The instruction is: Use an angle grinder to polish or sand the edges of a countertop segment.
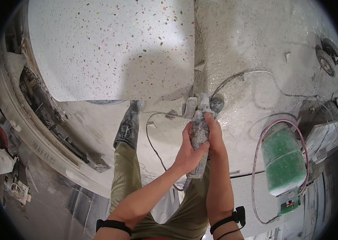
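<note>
Both hands are closed around a dusty grey handheld power tool [199, 138], which looks like an angle grinder or polisher. My left hand [189, 155] wraps its body from the left, thumb laid across it. From the right, my right hand [215, 135] grips higher up, near the tool's head. That head points away from me and sits just off the near right corner of a white terrazzo slab [109, 52] with coloured chips. A dark power cord [152, 138] loops left of the tool. The working face of the tool is hidden.
A thin hose [273, 76] curves over the wet, pale floor [249, 44]. To the right lies a green tank-like machine [283, 162] with a pink hose [255, 170]. Wheels [327, 58] show at the far right. My boot [128, 128] stands by the slab's near edge.
</note>
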Tool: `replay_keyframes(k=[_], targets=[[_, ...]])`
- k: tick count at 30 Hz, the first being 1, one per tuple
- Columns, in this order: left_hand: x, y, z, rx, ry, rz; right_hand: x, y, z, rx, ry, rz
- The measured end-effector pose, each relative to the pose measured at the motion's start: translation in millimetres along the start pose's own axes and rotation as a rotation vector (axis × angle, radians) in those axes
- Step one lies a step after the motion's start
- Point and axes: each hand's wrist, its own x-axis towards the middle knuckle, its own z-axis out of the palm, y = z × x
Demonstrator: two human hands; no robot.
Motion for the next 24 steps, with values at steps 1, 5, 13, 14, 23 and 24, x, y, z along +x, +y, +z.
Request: replay_keyframes(k=[1, 5, 13, 14, 23, 24], targets=[[-0.3, -1.6, -0.7, 0.012, 0.000, -0.018, -0.6, 0.9, 0.1, 0.000, -0.001, -0.002], [6.5, -7.0, -3.4, -0.040, -0.021, -0.065, -1.7, -5.5, 5.2, 0.002, 0.016, -0.010], [4.8, 6.4, -5.7, -0.060, -0.042, -0.022, -6.6, -13.0, 13.0, -0.022, 0.022, -0.048], [4.2, 2.3, -6.2, -0.061, -0.045, -0.024, -7.4, -11.1, 12.9, -0.010, 0.023, -0.044], [-1.2, -0.4, -7.6, -0.052, -0.053, -0.061, -0.2, 14.5, 0.5, -0.011, 0.045, -0.034], [-1.4, 0.1, -7.1, -0.033, -0.047, -0.057, -0.9, 13.5, 1.6, -0.023, 0.054, -0.034]])
